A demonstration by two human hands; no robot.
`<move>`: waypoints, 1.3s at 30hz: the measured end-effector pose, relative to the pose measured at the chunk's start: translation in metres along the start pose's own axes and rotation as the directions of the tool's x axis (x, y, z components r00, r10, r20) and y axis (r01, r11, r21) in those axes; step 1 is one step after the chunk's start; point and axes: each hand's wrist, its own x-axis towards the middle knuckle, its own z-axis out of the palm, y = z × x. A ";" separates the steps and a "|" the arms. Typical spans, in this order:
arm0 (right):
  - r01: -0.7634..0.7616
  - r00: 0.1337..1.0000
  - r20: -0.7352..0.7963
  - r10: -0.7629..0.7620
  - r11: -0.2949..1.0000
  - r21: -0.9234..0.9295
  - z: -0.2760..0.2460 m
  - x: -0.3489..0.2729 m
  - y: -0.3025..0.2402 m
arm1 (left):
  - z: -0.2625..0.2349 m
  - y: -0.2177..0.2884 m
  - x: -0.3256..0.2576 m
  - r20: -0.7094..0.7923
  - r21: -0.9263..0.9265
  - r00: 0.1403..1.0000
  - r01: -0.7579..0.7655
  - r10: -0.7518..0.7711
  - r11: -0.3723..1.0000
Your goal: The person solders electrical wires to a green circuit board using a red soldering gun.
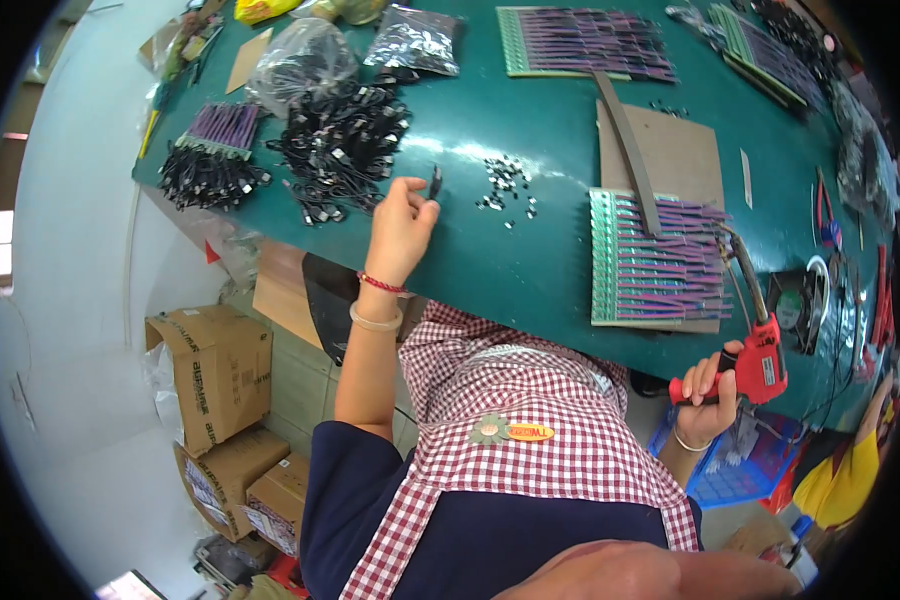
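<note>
Head view, looking down past a red-and-white checked apron [530,400] to a green-topped table [510,270] that fills the upper half of the frame. The left hand [402,225], just left of centre, rests on the table edge with thumb and fingertips pinched on a small dark connector [436,180], which stands up from the fingers above the table top. A scatter of small metal parts [505,185] lies just right of it, and a heap of black cables [340,140] just to its upper left. The right hand [710,390], at lower right below the table edge, is closed round the grip of a red soldering gun [760,360]; its thin barrel rises to the right edge of a green rack of purple leads [655,260]. The two hands are well apart. A cardboard sheet [670,150] lies under and above the rack. Cardboard boxes [220,370] stand on the floor at lower left.
</note>
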 end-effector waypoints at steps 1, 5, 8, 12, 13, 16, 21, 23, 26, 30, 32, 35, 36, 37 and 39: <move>-0.005 1.000 0.014 0.004 1.000 0.023 0.000 0.000 -0.001 | 0.001 0.001 -0.004 0.035 -0.109 0.999 0.023 -0.019 0.994; -0.008 0.999 0.032 0.006 0.999 0.035 0.012 0.010 -0.002 | -0.002 0.013 -0.019 0.154 0.177 0.988 -0.022 -0.005 0.984; -0.005 0.999 0.040 0.005 1.000 -0.001 0.018 0.015 -0.006 | -0.026 0.016 0.024 -0.110 0.528 0.933 -0.237 0.342 0.816; 0.000 0.995 0.101 -0.003 1.000 0.027 0.028 0.022 -0.007 | -0.060 -0.003 0.128 0.007 0.812 0.990 -0.087 0.138 0.578; 0.012 0.994 0.105 -0.014 1.000 0.028 0.030 0.022 -0.007 | -0.060 0.003 0.139 0.089 0.863 0.996 -0.086 0.017 0.497; 0.022 0.995 0.094 -0.027 0.998 0.057 0.028 0.016 -0.008 | -0.059 0.006 0.165 0.202 0.890 0.972 -0.132 -0.120 0.436; 0.057 0.995 0.085 -0.060 0.998 0.035 0.021 0.009 -0.004 | -0.059 -0.016 0.181 0.288 0.745 0.957 -0.252 0.043 0.617; 0.053 0.997 0.058 -0.055 0.998 0.036 0.022 0.008 -0.005 | -0.055 -0.017 0.171 0.256 0.718 0.958 -0.279 0.131 0.637; 0.094 0.995 0.032 -0.095 0.995 0.016 0.028 0.012 -0.011 | -0.061 -0.009 0.154 0.071 0.675 0.929 -0.313 0.363 0.669; 0.085 0.994 0.063 -0.084 0.996 -0.001 0.028 0.016 -0.015 | -0.072 0.004 0.138 -0.330 0.297 0.767 -0.469 0.550 0.832; 0.066 0.996 0.057 -0.065 0.998 -0.007 0.031 0.016 -0.012 | -0.073 0.024 0.120 -0.499 -0.084 0.792 -0.449 0.353 0.889; 0.036 0.998 0.047 -0.036 0.999 0.016 0.038 0.017 -0.008 | -0.056 0.031 0.096 -0.623 -0.665 0.781 -0.559 0.045 0.496; 0.027 0.999 0.045 -0.027 1.000 0.011 0.040 0.017 -0.007 | -0.049 0.021 0.087 -0.532 -0.799 0.847 -0.494 -0.020 0.344; 0.018 0.999 0.038 -0.019 0.999 0.029 0.042 0.016 -0.006 | -0.038 0.016 0.070 -0.420 -0.887 0.893 -0.365 -0.164 0.284; 0.017 0.999 0.027 -0.018 0.999 0.031 0.041 0.017 -0.005 | -0.010 0.011 0.035 -0.211 -0.976 0.916 -0.174 -0.342 0.134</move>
